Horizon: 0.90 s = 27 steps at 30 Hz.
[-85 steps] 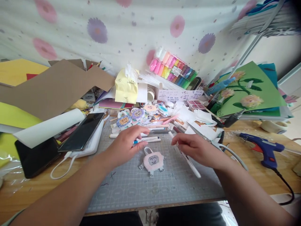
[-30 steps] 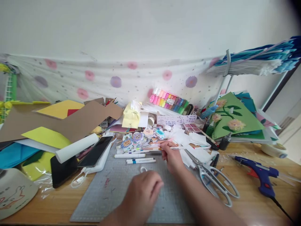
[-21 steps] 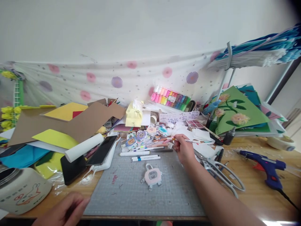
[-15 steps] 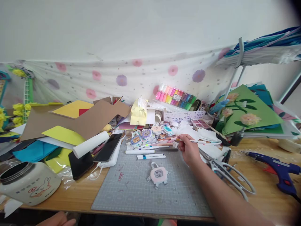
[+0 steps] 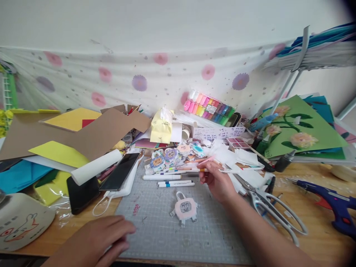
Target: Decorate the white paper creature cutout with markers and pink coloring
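My right hand point(image 5: 218, 181) is pinched round a slim white pen point(image 5: 228, 171) with a yellow-orange end, held nearly level above the grey cutting mat point(image 5: 155, 233). Over the mat's lower left corner, my left hand point(image 5: 104, 235) is empty, its fingers loosely stretched to the right. Between the hands a pale pink paper cut-out point(image 5: 185, 208) with a dark patterned centre and a loop on top lies on the mat. Beyond it are a thick white marker point(image 5: 162, 177) and thinner white pens point(image 5: 176, 184). Several decorated cut-outs point(image 5: 170, 154) are heaped behind these.
Large scissors point(image 5: 257, 196) lie right of my right forearm, with a blue glue gun point(image 5: 322, 196) farther right. Phones point(image 5: 121, 172), a paper roll point(image 5: 96, 167) and brown card point(image 5: 108, 137) crowd the left. A white jar point(image 5: 25, 222) stands front left. Coloured clay point(image 5: 208, 111) lies at the back.
My left hand has risen from the bottom edge onto the mat. My right hand has drawn slightly nearer and to the left with the pen. The view has shifted a little.
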{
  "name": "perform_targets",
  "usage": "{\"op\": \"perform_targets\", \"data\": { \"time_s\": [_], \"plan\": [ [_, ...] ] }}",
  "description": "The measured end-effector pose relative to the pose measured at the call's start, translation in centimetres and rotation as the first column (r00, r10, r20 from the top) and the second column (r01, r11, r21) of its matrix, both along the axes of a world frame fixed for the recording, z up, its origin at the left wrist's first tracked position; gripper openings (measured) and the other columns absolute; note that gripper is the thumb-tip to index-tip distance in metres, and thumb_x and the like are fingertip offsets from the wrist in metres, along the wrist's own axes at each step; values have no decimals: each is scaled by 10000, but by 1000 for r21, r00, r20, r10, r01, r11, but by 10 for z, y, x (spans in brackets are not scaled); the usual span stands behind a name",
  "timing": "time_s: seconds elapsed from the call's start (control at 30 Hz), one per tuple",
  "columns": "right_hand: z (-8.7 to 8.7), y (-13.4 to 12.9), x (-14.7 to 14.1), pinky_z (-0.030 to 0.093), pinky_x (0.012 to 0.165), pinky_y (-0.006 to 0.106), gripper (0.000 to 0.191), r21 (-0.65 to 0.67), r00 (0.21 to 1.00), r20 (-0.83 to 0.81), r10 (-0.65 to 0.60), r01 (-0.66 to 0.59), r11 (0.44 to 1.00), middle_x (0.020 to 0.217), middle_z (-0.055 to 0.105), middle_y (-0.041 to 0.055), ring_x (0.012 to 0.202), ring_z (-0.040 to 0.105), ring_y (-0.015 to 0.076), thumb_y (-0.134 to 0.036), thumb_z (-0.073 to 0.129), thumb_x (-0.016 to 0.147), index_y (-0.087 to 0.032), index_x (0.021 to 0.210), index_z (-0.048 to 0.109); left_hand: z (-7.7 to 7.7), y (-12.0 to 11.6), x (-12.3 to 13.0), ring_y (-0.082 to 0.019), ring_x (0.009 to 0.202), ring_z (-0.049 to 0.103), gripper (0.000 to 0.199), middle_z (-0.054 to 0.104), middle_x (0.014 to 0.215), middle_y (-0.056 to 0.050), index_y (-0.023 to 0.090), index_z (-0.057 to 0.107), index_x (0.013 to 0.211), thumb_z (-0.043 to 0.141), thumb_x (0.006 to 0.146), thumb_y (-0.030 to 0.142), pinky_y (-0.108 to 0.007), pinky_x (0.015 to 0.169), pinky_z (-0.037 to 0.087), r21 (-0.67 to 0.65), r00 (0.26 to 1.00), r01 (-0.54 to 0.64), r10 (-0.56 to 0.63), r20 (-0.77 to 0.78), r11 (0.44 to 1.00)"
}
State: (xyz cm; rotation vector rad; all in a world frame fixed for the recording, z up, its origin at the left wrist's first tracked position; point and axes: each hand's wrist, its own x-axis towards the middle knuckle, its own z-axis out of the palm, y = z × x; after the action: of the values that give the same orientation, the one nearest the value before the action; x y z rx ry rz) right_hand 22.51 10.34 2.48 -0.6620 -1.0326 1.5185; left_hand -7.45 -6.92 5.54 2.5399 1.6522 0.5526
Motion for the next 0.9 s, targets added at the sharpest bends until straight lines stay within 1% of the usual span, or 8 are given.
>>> {"op": "perform_targets", "data": {
  "time_s": [0.07, 0.17, 0.3, 0.37, 0.47, 0.6, 0.73, 0.9],
  "plan": [
    [0, -3, -2, 401, 438, 230, 288, -4, 1000, 11, 25, -25, 1000, 500, 599, 17, 454, 513, 121, -441, 700, 722, -156, 679, 705, 19, 30, 27, -147, 756, 658, 136, 718, 864, 41, 318, 678, 948, 574, 863, 342, -197, 673, 484, -53, 998, 61, -60, 17, 997],
    [0, -6, -4, 357, 416, 215, 227, -8, 998, 25, 62, -62, 998, 460, 583, -7, 407, 483, 108, -376, 698, 716, -179, 628, 627, 36, 74, 70, -156, 773, 638, 157, 689, 902, 12, 260, 643, 998, 531, 898, 308, -245, 714, 475, -94, 994, 41, -31, 105, 995],
    [-3, -9, -8, 335, 428, 208, 210, 4, 994, 43, 103, -103, 995, 479, 571, -41, 415, 461, 100, -299, 722, 694, -205, 634, 545, 33, 121, 113, -202, 887, 630, 304, 671, 1095, -50, 217, 619, 1099, 674, 810, 294, -293, 764, 464, -176, 981, 128, -98, 170, 976],
    [-5, -9, -9, 303, 425, 201, 223, 11, 992, 61, 111, -112, 994, 462, 522, -64, 404, 411, 83, -281, 737, 698, -202, 630, 541, 26, 135, 125, -200, 832, 635, 181, 701, 947, -30, 201, 657, 959, 690, 800, 281, -265, 696, 451, -212, 970, 184, -141, 199, 960],
    [-7, -9, -11, 251, 416, 196, 238, 20, 988, 103, 115, -118, 993, 452, 467, -80, 399, 351, 66, -269, 745, 710, -193, 613, 542, 13, 142, 130, -174, 758, 640, 99, 706, 804, 2, 197, 659, 838, 635, 855, 291, -236, 640, 437, -218, 960, 193, -138, 243, 957],
    [-6, -10, -14, 223, 409, 201, 241, 6, 978, 168, 122, -125, 992, 429, 467, -78, 386, 343, 69, -299, 737, 711, -196, 610, 544, 0, 141, 126, -167, 807, 655, 150, 725, 841, -4, 195, 675, 853, 558, 910, 270, -236, 688, 458, -215, 949, 198, -132, 286, 956],
    [-5, -12, -16, 227, 403, 209, 245, -33, 971, 193, 141, -137, 990, 412, 478, -71, 370, 358, 79, -334, 736, 697, -202, 608, 550, -6, 139, 123, -162, 824, 660, 162, 733, 876, 2, 208, 683, 865, 536, 919, 249, -241, 739, 470, -205, 942, 230, -165, 292, 951],
    [-6, -13, -13, 243, 419, 212, 263, -17, 971, 189, 149, -148, 989, 425, 485, -68, 387, 365, 80, -362, 745, 707, -197, 619, 559, -12, 139, 122, -177, 775, 639, 165, 705, 815, -8, 199, 656, 832, 534, 917, 270, -265, 709, 455, -152, 950, 212, -167, 262, 965]
  ]
}}
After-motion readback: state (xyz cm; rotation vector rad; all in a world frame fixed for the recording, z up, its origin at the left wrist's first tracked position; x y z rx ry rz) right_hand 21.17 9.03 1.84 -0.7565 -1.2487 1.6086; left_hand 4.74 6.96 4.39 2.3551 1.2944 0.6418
